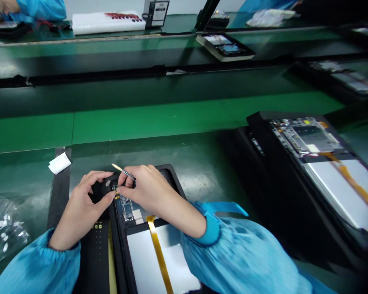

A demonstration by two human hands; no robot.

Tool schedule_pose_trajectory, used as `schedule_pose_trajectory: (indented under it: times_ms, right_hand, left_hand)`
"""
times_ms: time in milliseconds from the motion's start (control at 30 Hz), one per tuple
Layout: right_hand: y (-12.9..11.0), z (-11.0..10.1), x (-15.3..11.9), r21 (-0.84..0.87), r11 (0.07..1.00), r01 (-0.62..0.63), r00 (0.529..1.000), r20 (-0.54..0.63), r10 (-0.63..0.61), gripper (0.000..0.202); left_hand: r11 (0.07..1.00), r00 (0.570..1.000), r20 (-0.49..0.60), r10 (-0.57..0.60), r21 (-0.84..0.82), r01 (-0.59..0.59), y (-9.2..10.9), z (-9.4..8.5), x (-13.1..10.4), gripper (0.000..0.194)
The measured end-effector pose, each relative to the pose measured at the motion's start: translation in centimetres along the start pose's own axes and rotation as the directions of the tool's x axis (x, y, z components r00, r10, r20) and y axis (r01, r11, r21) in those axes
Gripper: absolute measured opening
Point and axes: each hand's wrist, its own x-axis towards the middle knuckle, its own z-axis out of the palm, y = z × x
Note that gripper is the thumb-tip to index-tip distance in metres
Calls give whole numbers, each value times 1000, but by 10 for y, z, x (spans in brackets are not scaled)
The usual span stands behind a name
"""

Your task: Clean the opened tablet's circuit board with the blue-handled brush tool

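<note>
An opened tablet-like device (141, 261) lies in a black tray, with a circuit board at its top, a white battery area below and an orange flex ribbon (160, 257) running down it. My right hand (144, 185) is over the board; its fingers are closed round a thin tool (122, 170) with a pale tip pointing up and left. Thumb and index finger of my right hand meet at a small gold connector at the board's upper left corner. My left hand (87, 202) curves round that corner, thumb tip at the connector, index finger on the black edge, the fingers apart.
On the right stands a stack of black trays with another opened device (343, 175) on top. A clear plastic bag (4, 228) with small white pieces lies at left, near a folded white paper (59, 163). Another device (225, 45) rests on the far ledge. Another person's sleeve (49, 10) shows at top left.
</note>
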Motion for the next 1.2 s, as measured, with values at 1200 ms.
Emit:
schedule_pose_trajectory:
  times_ms: [1200]
  right_hand:
    - [-6,-21,20,-269,845,462,874,299,-382,12]
  left_hand:
    - [999,999,0,37,9,-37,0,0,-1,29]
